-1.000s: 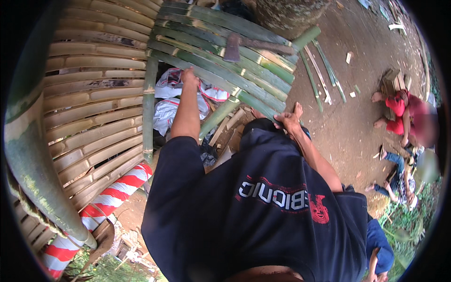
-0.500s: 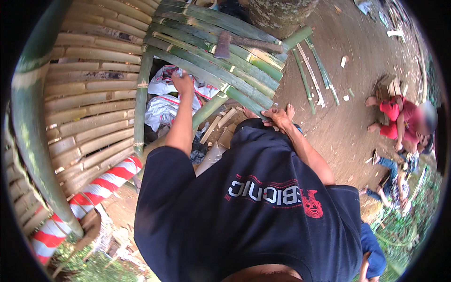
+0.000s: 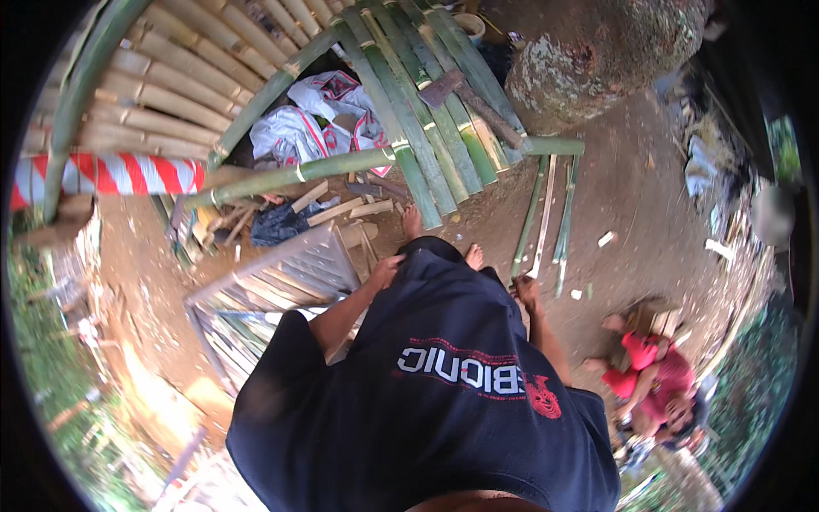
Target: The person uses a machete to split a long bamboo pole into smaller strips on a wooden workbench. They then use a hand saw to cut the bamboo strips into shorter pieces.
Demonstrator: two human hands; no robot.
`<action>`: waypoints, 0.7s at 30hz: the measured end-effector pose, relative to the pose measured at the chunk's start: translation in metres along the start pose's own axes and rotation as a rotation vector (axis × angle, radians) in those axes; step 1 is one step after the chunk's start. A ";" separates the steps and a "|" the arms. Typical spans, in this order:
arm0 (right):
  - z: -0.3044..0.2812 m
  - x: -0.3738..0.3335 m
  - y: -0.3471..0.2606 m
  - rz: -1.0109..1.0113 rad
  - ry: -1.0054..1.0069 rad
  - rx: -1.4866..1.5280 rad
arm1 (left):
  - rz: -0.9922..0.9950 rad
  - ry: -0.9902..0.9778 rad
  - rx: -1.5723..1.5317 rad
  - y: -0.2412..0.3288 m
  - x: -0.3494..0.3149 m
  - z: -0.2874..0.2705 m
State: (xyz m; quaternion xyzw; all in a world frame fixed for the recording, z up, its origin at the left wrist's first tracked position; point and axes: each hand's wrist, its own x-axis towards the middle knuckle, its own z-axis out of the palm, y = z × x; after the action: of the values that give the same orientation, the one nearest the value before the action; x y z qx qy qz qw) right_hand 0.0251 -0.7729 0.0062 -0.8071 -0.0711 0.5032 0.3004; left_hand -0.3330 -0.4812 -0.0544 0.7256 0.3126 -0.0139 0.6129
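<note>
My left hand (image 3: pixel 386 271) is low beside the dark cloth over my left thigh, touching or nearly touching it; its fingertips are too unclear to read. My right hand (image 3: pixel 527 293) hangs by my right thigh, fingers loosely bent, with nothing visible in it. It is nearest to the lower ends of some thin bamboo strips (image 3: pixel 546 218) on the ground. Ahead of me are green split bamboo slats (image 3: pixel 409 128), laid side by side across a bamboo pole (image 3: pixel 299 173). An axe (image 3: pixel 473 102) with a worn wooden handle lies on top of them.
White and red sacks (image 3: pixel 294 132) lie beyond the pole. To the left are a pale bamboo slat panel (image 3: pixel 171 81) and a red-and-white wrapped pole (image 3: pixel 111 175). A slatted frame (image 3: pixel 281 282) lies near my left arm. A large trunk (image 3: pixel 606 60) stands ahead; a person in red (image 3: pixel 653 375) sits at right.
My left hand has drawn back from over the sacks to my thigh. My right hand has let go of the slat's end and dropped to my side. My view has turned and moved back.
</note>
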 end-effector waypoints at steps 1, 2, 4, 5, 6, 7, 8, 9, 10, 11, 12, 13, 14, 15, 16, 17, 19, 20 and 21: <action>-0.012 0.008 0.015 0.007 -0.040 -0.056 | 0.077 0.049 0.015 -0.010 -0.001 0.024; -0.027 0.014 0.030 -0.039 -0.055 -0.074 | -0.078 0.104 0.003 0.008 0.004 0.045; -0.060 0.008 0.062 -0.076 -0.066 -0.086 | -0.374 0.149 -0.002 0.089 0.012 0.067; -0.068 0.009 0.059 -0.093 -0.124 -0.115 | -0.436 0.238 -0.578 0.060 -0.005 0.092; -0.075 0.011 0.056 -0.074 -0.160 -0.088 | -0.484 0.387 -1.153 0.025 -0.020 0.121; -0.084 0.005 0.059 -0.049 -0.158 -0.032 | -0.501 0.433 -1.209 0.024 -0.019 0.140; -0.094 0.000 0.057 -0.011 -0.151 -0.075 | -0.511 0.402 -0.958 0.029 -0.010 0.151; -0.100 -0.004 0.051 0.029 -0.161 -0.127 | -0.526 0.387 -0.697 0.034 -0.008 0.164; -0.111 -0.004 0.045 0.065 -0.213 -0.277 | -0.540 0.378 -0.552 0.038 -0.006 0.174; -0.122 -0.004 0.040 0.022 -0.243 -0.392 | -0.552 0.368 -0.448 0.042 -0.002 0.182; -0.136 0.002 0.028 -0.033 -0.272 -0.521 | -0.558 0.376 -0.392 0.042 0.004 0.188; -0.145 0.008 0.018 -0.086 -0.298 -0.649 | -0.570 0.380 -0.357 0.041 0.005 0.195; -0.147 0.014 0.009 -0.133 -0.256 -0.551 | -0.577 0.386 -0.339 0.039 0.007 0.198; -0.151 0.018 0.000 -0.177 -0.212 -0.452 | -0.581 0.390 -0.313 0.037 0.012 0.200; -0.154 0.022 -0.009 -0.221 -0.169 -0.353 | -0.586 0.388 -0.297 0.036 0.015 0.202; -0.156 0.027 -0.019 -0.265 -0.126 -0.254 | -0.588 0.390 -0.284 0.035 0.019 0.205; -0.139 0.020 -0.056 -0.363 -0.170 -0.318 | -0.602 0.411 -0.260 0.027 0.019 0.206; -0.133 0.017 -0.068 -0.390 -0.197 -0.339 | -0.600 0.410 -0.250 0.026 0.021 0.206; -0.132 0.009 -0.063 -0.388 -0.209 -0.349 | -0.597 0.380 -0.233 0.027 0.018 0.209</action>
State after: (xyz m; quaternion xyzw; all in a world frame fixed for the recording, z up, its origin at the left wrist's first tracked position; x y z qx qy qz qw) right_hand 0.1543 -0.7724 0.0756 -0.7618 -0.3404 0.4967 0.2389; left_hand -0.2297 -0.6622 -0.0899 0.5177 0.6179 -0.0214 0.5913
